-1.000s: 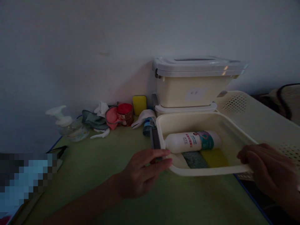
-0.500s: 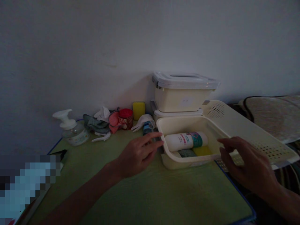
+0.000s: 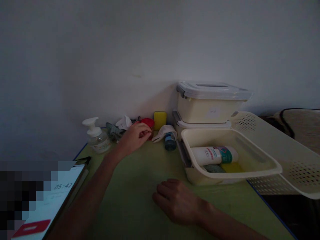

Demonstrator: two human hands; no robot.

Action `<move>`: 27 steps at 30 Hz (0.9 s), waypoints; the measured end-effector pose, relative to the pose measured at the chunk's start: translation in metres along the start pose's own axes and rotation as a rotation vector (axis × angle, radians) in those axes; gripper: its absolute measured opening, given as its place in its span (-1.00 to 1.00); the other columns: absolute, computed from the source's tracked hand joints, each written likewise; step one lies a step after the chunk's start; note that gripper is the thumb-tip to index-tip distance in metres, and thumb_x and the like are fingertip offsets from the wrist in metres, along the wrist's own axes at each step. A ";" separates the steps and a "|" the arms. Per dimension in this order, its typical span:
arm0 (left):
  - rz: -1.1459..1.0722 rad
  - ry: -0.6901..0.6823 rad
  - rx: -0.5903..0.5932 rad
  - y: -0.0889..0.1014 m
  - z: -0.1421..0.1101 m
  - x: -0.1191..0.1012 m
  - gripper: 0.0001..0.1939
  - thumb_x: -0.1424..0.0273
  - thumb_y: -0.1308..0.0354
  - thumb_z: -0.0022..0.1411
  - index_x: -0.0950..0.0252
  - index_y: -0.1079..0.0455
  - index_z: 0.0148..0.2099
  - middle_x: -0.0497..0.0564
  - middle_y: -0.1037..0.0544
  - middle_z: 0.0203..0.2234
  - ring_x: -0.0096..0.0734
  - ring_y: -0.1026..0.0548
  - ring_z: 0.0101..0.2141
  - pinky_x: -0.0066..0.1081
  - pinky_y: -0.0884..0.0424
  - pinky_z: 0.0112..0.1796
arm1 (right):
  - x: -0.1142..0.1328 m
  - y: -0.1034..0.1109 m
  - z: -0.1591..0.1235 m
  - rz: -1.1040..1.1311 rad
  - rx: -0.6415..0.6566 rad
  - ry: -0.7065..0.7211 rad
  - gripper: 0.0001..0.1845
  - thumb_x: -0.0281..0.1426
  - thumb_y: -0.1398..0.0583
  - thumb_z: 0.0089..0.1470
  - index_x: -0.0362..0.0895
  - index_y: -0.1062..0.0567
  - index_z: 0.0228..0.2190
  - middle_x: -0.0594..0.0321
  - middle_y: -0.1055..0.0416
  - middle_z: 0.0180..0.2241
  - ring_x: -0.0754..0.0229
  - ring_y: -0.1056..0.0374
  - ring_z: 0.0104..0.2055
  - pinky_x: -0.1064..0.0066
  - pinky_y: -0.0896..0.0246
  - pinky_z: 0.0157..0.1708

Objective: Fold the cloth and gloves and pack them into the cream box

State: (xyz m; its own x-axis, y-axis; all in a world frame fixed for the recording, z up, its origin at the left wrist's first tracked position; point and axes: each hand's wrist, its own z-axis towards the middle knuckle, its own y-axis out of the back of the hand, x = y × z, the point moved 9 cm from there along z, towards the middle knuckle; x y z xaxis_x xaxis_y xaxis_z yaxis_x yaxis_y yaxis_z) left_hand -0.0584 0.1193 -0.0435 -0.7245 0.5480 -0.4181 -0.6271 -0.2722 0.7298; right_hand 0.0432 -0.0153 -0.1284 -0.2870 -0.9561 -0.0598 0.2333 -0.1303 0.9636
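Observation:
My left hand (image 3: 135, 136) reaches over the table in front of a red round container (image 3: 148, 123). Its fingers are extended and slightly bent, and I make out nothing held in them. Part of the red container and the cloths beside it is hidden behind this hand. My right hand (image 3: 176, 201) is curled into a loose fist low over the table, left of the open cream bin (image 3: 260, 173), with nothing visible in it. Inside the bin lie a white bottle with a green band (image 3: 212, 155), a yellow sponge (image 3: 232, 167) and a grey-green item (image 3: 214, 168).
Behind the bin stands a lidded box (image 3: 210, 108) on another box. A perforated basket (image 3: 282, 143) is at right. Near the wall are a pump bottle (image 3: 98, 141), a grey cloth (image 3: 113, 132), a yellow sponge block (image 3: 160, 120) and a dark blue jar (image 3: 170, 141). A phone (image 3: 58, 193) lies at left.
My left hand has moved from the bin's left rim back and left to the red container. My right hand has left the bin's right side, moved left over the table and curled. The view shifted left.

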 end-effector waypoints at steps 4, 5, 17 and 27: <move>0.015 0.160 0.017 0.020 -0.006 0.040 -0.79 0.39 -0.04 0.14 0.35 -0.50 -0.32 0.08 -0.57 -0.33 -0.33 -0.50 -0.35 -0.39 -0.40 -0.33 | -0.023 -0.025 0.004 0.075 0.132 -0.166 -0.92 -0.55 -0.11 0.03 -0.15 -0.35 -0.39 0.26 -0.37 -0.45 0.24 -0.22 -0.47 0.40 -0.04 -0.48; 0.022 0.196 0.009 0.024 -0.008 0.049 -0.78 0.37 -0.05 0.14 0.35 -0.50 -0.31 0.09 -0.57 -0.33 -0.33 -0.51 -0.36 -0.40 -0.40 -0.35 | -0.027 -0.029 0.002 0.103 0.156 -0.200 -0.89 -0.56 -0.11 0.01 -0.15 -0.35 -0.37 0.25 -0.38 -0.43 0.23 -0.24 -0.46 0.41 -0.06 -0.46; 0.001 0.081 0.147 -0.059 -0.010 0.038 -0.84 0.52 -0.09 0.12 0.35 -0.49 -0.27 0.09 -0.56 -0.30 -0.30 -0.50 -0.25 -0.32 -0.40 -0.19 | -0.032 -0.046 -0.008 0.253 0.224 -0.258 -0.80 -0.58 -0.06 -0.02 -0.15 -0.36 -0.30 0.20 -0.42 -0.37 0.19 -0.30 -0.35 0.39 -0.10 -0.34; 0.121 0.266 -0.308 0.025 -0.014 0.080 -0.83 0.53 -0.07 0.07 0.37 -0.45 -0.27 0.11 -0.48 -0.27 -0.30 -0.47 -0.25 -0.31 -0.44 -0.24 | -0.033 -0.043 -0.011 0.289 0.200 -0.275 -0.77 -0.57 -0.08 -0.06 -0.15 -0.36 -0.29 0.19 -0.42 -0.35 0.17 -0.31 -0.33 0.38 -0.11 -0.32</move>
State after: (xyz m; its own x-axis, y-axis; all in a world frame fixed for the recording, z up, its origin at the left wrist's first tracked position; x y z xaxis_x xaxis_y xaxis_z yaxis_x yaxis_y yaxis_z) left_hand -0.1360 0.1456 -0.0665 -0.8212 0.2858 -0.4939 -0.5603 -0.5678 0.6030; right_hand 0.0528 0.0191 -0.1708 -0.4793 -0.8367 0.2649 0.1637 0.2114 0.9636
